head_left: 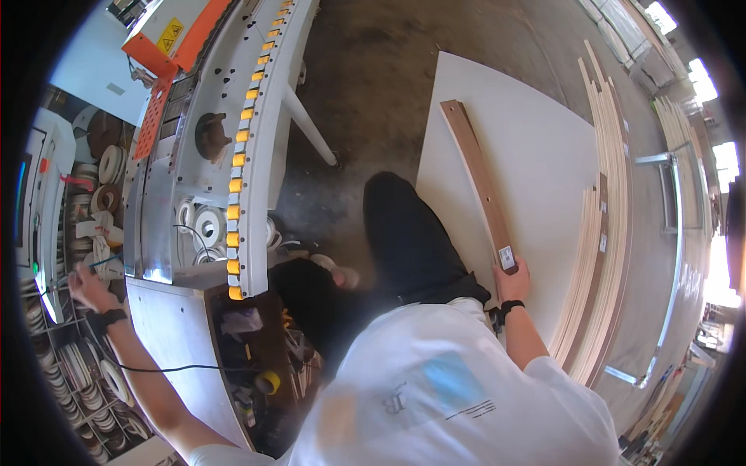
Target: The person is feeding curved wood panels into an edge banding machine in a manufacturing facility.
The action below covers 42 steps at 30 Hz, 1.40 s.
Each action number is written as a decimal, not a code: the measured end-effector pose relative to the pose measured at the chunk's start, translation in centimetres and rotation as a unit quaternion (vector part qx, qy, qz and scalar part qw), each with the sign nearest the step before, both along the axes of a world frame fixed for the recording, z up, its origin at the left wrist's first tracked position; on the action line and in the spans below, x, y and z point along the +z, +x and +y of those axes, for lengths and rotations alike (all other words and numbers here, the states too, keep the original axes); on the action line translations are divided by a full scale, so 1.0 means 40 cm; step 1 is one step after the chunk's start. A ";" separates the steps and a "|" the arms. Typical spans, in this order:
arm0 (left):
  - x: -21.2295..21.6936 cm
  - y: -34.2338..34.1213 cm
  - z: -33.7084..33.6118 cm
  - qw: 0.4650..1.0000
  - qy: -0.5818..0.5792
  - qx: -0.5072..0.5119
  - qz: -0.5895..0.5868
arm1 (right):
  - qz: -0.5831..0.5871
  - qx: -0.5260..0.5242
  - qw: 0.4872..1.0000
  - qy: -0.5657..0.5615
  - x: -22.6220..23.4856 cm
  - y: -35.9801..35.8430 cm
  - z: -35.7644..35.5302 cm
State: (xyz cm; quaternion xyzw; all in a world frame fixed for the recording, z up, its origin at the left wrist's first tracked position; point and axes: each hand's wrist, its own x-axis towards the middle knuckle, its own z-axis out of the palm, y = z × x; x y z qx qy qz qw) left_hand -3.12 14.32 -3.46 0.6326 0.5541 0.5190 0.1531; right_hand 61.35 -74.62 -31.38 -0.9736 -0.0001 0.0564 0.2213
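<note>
- Narrow brown board (483, 186), long and slim, extends from the person's right side out over a large white panel (559, 140); whether its far end rests on that panel or hangs above it cannot be told.
- Right hand (513, 281) is closed around the board's near end, just beside a white label (507, 257), with nothing else visible in its grasp.
- Left hand (92, 289), well apart, reaches beside the control panel (39, 217), its fingers partly curled near a thin blue item (106, 261) (whether they grip it cannot be made out).
- Stiff and probably modest in weight, the board looks like wood or wood-based sheet; its curve is likely the fisheye lens at work (straight edges bend toward the rim).
- Its length should make the far end feel heavy when held from one end; a hold nearer the middle, or one at each end, would likely balance it better.
- Smooth faces may slide a little, and corners could chip if knocked, so the long edges appear the surest grip.
- Yellow rollers (242, 136) line the machine at left, and a stack of boards (606, 233) stands at right.
</note>
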 end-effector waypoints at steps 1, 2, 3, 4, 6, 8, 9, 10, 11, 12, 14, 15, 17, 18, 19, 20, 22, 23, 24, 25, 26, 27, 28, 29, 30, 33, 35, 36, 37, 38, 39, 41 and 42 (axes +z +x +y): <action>-0.083 0.179 -0.097 0.999 0.014 -0.022 -0.021 | -0.051 -0.034 0.998 0.020 -0.003 0.003 -0.028; -0.095 0.374 -0.243 0.998 0.038 -0.041 -0.036 | -0.057 -0.037 0.998 0.017 0.002 0.015 -0.044; -0.066 0.429 -0.340 0.996 0.035 -0.081 -0.014 | -0.104 -0.014 0.994 0.026 0.006 0.026 -0.024; -0.054 0.471 -0.417 0.992 0.029 -0.123 0.008 | -0.151 0.005 0.988 0.033 0.018 0.031 -0.007; -0.035 0.583 -0.562 0.974 0.023 -0.193 0.118 | -0.155 0.029 0.987 0.036 0.057 0.048 0.024; -0.017 0.696 -0.684 0.915 0.068 -0.304 0.258 | -0.159 0.075 0.982 0.065 0.099 0.058 0.057; -0.001 0.774 -0.766 0.887 0.106 -0.347 0.285 | -0.158 0.081 0.982 0.071 0.125 0.056 0.076; 0.018 0.850 -0.844 0.855 0.142 -0.388 0.312 | -0.178 0.107 0.974 0.092 0.154 0.052 0.101; 0.026 0.900 -0.894 0.813 0.181 -0.445 0.327 | -0.199 0.134 0.964 0.113 0.185 0.050 0.127; 0.029 0.947 -0.935 0.766 0.218 -0.501 0.339 | -0.199 0.141 0.962 0.119 0.218 0.047 0.147; 0.033 1.033 -1.017 0.692 0.325 -0.533 0.363 | -0.242 0.235 0.927 0.165 0.275 0.042 0.193; 0.043 1.073 -1.055 0.670 0.345 -0.539 0.376 | -0.241 0.241 0.924 0.172 0.301 0.037 0.207; 0.064 1.118 -1.111 0.643 0.375 -0.544 0.388 | -0.272 0.324 0.883 0.201 0.347 0.032 0.233; 0.065 1.127 -1.126 0.637 0.385 -0.547 0.383 | -0.270 0.334 0.879 0.209 0.366 0.029 0.245; 0.056 1.132 -1.132 0.637 0.389 -0.546 0.380 | -0.277 0.372 0.857 0.225 0.384 0.026 0.256; 0.055 1.114 -1.134 0.641 0.388 -0.537 0.387 | -0.284 0.409 0.833 0.241 0.397 0.026 0.264; 0.052 1.068 -1.137 0.618 0.328 -0.581 0.416 | -0.259 0.441 0.820 0.256 0.420 0.021 0.274; 0.036 1.048 -1.137 0.638 0.332 -0.575 0.390 | -0.260 0.461 0.820 0.217 0.442 0.013 0.286; 0.029 1.026 -1.134 0.641 0.334 -0.566 0.395 | -0.260 0.481 0.818 0.177 0.453 0.010 0.298; 0.025 1.003 -1.130 0.663 0.310 -0.558 0.390 | -0.276 0.471 0.817 0.187 0.433 0.005 0.301; 0.024 0.980 -1.122 0.687 0.288 -0.547 0.383 | -0.281 0.477 0.810 0.193 0.434 0.008 0.304; 0.025 0.952 -1.109 0.708 0.268 -0.535 0.374 | -0.285 0.443 0.827 0.195 0.433 0.007 0.303; 0.026 0.925 -1.091 0.712 0.270 -0.526 0.379 | -0.288 0.409 0.844 0.195 0.429 0.008 0.301; 0.024 0.897 -1.071 0.749 0.254 -0.479 0.382 | -0.282 0.397 0.853 0.187 0.407 0.018 0.288; 0.021 0.861 -1.050 0.784 0.234 -0.427 0.385 | -0.283 0.405 0.847 0.195 0.379 0.027 0.283; 0.006 0.757 -0.956 0.861 0.176 -0.320 0.355 | -0.232 0.380 0.871 0.206 0.261 0.068 0.244; -0.013 0.698 -0.890 0.897 0.142 -0.253 0.334 | -0.103 0.325 0.909 0.238 0.176 0.090 0.201; -0.019 0.672 -0.862 0.913 0.116 -0.221 0.322 | -0.105 0.331 0.907 0.239 0.149 0.092 0.184; -0.025 0.638 -0.829 0.918 0.094 -0.198 0.332 | -0.100 0.296 0.921 0.234 0.130 0.093 0.184; -0.043 0.606 -0.802 0.920 0.093 -0.191 0.330 | -0.102 0.259 0.933 0.228 0.114 0.090 0.173; -0.064 0.587 -0.771 0.927 0.072 -0.170 0.325 | -0.078 0.250 0.946 0.193 0.053 0.118 0.129; -0.106 0.546 -0.716 0.936 0.040 -0.139 0.321 | -0.113 0.234 0.954 0.147 0.016 0.113 0.102; -0.133 0.525 -0.690 0.937 0.039 -0.135 0.320 | -0.146 0.214 0.960 0.102 -0.002 0.115 0.087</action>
